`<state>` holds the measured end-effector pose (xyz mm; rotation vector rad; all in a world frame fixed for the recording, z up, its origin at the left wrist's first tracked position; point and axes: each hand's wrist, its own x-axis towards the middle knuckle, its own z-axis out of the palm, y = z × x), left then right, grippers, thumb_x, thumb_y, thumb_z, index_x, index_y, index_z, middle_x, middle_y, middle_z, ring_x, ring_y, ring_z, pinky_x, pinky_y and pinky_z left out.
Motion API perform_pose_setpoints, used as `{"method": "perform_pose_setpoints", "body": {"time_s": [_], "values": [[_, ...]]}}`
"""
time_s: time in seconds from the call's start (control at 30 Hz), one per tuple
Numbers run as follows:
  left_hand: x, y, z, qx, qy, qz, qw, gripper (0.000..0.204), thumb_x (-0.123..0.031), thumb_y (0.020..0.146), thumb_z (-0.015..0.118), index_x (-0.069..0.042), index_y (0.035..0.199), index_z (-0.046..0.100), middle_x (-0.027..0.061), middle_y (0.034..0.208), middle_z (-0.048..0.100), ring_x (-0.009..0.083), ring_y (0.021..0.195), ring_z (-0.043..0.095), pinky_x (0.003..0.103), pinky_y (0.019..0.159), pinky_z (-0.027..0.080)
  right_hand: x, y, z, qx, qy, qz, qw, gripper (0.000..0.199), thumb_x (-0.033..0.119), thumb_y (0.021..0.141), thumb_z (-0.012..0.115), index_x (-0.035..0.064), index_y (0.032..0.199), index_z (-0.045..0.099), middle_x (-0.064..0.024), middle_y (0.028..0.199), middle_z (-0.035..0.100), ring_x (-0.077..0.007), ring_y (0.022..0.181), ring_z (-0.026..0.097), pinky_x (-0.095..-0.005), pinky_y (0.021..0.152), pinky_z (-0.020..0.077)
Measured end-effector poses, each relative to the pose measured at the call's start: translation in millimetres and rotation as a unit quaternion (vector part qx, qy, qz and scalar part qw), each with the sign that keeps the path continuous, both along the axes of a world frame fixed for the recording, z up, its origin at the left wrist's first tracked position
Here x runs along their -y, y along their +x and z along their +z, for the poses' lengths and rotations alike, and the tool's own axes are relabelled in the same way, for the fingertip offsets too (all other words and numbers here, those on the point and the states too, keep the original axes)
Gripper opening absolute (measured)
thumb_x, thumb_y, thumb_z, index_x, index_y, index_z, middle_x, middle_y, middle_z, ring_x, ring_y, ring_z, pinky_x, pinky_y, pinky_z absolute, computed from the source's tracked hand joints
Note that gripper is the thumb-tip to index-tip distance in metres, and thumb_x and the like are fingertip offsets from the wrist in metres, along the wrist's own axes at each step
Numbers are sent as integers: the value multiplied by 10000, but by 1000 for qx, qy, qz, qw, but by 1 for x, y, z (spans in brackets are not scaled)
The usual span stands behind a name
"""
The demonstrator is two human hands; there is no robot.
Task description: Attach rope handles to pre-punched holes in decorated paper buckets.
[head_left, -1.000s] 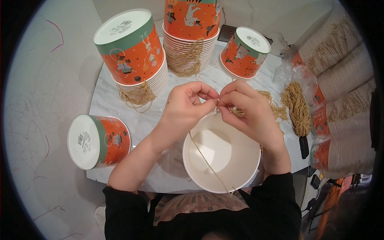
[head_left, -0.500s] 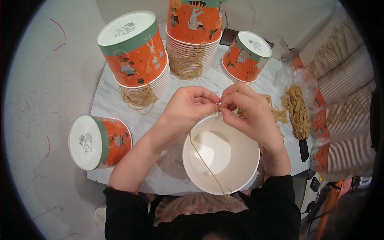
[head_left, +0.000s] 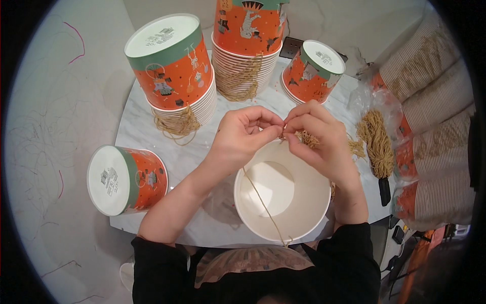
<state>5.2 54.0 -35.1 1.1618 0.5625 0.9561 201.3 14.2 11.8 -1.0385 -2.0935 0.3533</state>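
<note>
A paper bucket (head_left: pixel 310 202), white inside, stands mouth up near the table's front edge. A tan cord (head_left: pixel 265 206) crosses its mouth, fixed at the near rim and running up to my left hand (head_left: pixel 242 133). At the far rim my left thumb and fingers pinch the cord's end. My right hand (head_left: pixel 319 137) meets it there, thumb and fingertips closed on the same cord. The exact knot or hole between the fingertips is too small to make out. Behind my right hand, loose tan cords (head_left: pixel 356 147) lie partly hidden.
Upturned orange bucket stacks (head_left: pixel 174 81), (head_left: pixel 248 71) with cord handles stand at the back, beside a smaller bucket stack (head_left: pixel 310 83). An orange bucket (head_left: pixel 147 177) lies sideways at left. A cord bundle (head_left: pixel 377 142) and bagged bucket stacks (head_left: pixel 435 152) are at right.
Both hands have shifted slightly right, still pinching at the far rim. The cord across the bucket is pulled straighter, and the bucket has moved a little right and away from me.
</note>
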Motion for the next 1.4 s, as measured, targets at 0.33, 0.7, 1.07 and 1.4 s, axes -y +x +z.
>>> {"method": "perform_pose_setpoints", "body": {"time_s": [0.33, 0.7, 1.07, 1.4], "values": [[5, -14, 19, -61, 28, -2, 998, 167, 33, 927, 683, 67, 1090, 674, 79, 1028, 720, 75, 904, 692, 191, 782, 556, 1, 2, 5, -4, -11, 34, 999, 147, -14, 825, 730, -3, 928, 626, -95, 996, 633, -228, 830, 673, -310, 740, 546], [-2, -22, 18, -158, -12, -28, 987, 205, -27, 815, 686, 91, 978, 725, 107, 892, 742, 106, 825, 689, 238, 731, 556, 5, -7, -3, 76, -14, 42, 996, 144, 68, 826, 743, 60, 936, 651, -60, 1010, 619, -266, 764, 680, -372, 639, 552], [14, -2, 15, -182, 137, 120, 966, 114, -43, 865, 696, 31, 944, 734, 14, 830, 727, 7, 617, 525, 212, 553, 423, 5, -4, -1, 13, -14, 4, 1000, 148, 7, 834, 717, 27, 942, 617, -69, 999, 613, -218, 759, 686, -327, 657, 568], [7, 3, 6, 30, 33, 16, 999, 148, -38, 965, 694, 41, 1089, 687, 57, 968, 723, 42, 790, 653, 182, 687, 529, 5, 7, 12, -37, -51, 21, 998, 119, -35, 899, 658, -17, 992, 587, -89, 1023, 588, -165, 804, 657, -285, 712, 557]]}}
